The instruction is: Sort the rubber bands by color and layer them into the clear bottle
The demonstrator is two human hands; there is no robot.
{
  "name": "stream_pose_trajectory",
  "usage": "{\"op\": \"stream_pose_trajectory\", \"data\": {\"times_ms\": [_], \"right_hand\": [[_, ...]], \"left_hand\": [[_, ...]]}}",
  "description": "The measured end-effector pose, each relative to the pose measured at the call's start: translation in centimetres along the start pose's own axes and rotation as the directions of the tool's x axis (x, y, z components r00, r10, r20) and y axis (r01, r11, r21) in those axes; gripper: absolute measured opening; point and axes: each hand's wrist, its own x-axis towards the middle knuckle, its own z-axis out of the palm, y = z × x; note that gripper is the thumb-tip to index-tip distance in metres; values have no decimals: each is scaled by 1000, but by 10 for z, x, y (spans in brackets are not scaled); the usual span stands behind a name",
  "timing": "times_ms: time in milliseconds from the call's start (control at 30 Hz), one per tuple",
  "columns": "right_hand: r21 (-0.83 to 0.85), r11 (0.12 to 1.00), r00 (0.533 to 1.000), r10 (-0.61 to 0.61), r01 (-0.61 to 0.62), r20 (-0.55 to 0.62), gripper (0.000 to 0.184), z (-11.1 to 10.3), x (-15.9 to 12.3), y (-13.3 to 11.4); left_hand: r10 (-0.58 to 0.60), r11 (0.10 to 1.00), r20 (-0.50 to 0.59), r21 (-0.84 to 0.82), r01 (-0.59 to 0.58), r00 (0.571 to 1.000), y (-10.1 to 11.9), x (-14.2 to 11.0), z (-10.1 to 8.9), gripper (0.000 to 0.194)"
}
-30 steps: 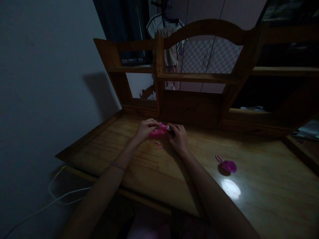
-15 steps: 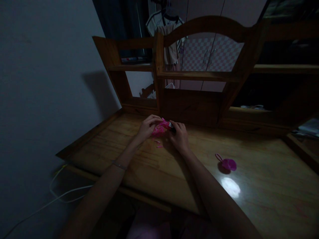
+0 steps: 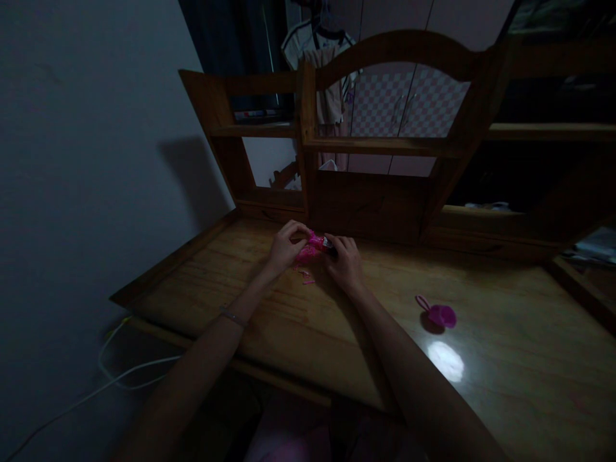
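Close together over the desk, both my hands work at a small pink and dark object [image 3: 316, 241]; its kind is too blurred to make out. My left hand [image 3: 287, 248] pinches its pink end between thumb and fingers. The dark end, with a whitish patch, is in my right hand [image 3: 345, 262], whose fingers curl around it and partly hide it. Beneath my hands lies a heap of small pink bits [image 3: 307, 253]. A few loose pink pieces [image 3: 307, 277] are scattered just in front of it.
A pink cup-like thing with a loop [image 3: 441, 315] lies to the right on the wooden desk [image 3: 289, 327]. Behind rises a wooden shelf unit [image 3: 385, 146]. A wall [image 3: 96, 160] and a white cable [image 3: 125, 378] are at the left.
My left hand has shifted very slightly and its thumb and fingers have changed position at the pink end. My right hand stays nearly in place, and the pink cup-like thing lies where it was.
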Motion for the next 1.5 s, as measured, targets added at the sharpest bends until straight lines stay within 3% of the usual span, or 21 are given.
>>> {"op": "stream_pose_trajectory", "data": {"times_ms": [267, 600, 767, 900, 1067, 1500], "right_hand": [[6, 1000, 1000, 8, -8, -4, 52, 0, 0, 0], [28, 1000, 1000, 7, -7, -5, 51, -2, 1, -2], [34, 999, 1000, 19, -18, -11, 49, -3, 1, -4], [37, 999, 999, 26, -25, -19, 46, -3, 1, -6], [36, 999, 1000, 15, -14, -24, 43, -4, 1, -6], [40, 999, 1000, 12, -11, -17, 45, -2, 1, -5]], "left_hand": [[57, 993, -83, 108, -48, 995, 7, 0, 7, 15], [126, 990, -30, 61, -124, 992, 17, -2, 8, 19], [148, 979, -33, 144, -142, 988, 23, -5, 5, 25], [166, 970, -71, 189, -150, 984, 27, -5, 3, 18], [164, 976, -135, 169, -140, 977, 31, -5, 4, 9], [31, 984, -27, 174, -26, 999, 34, -8, 1, 21]]}}
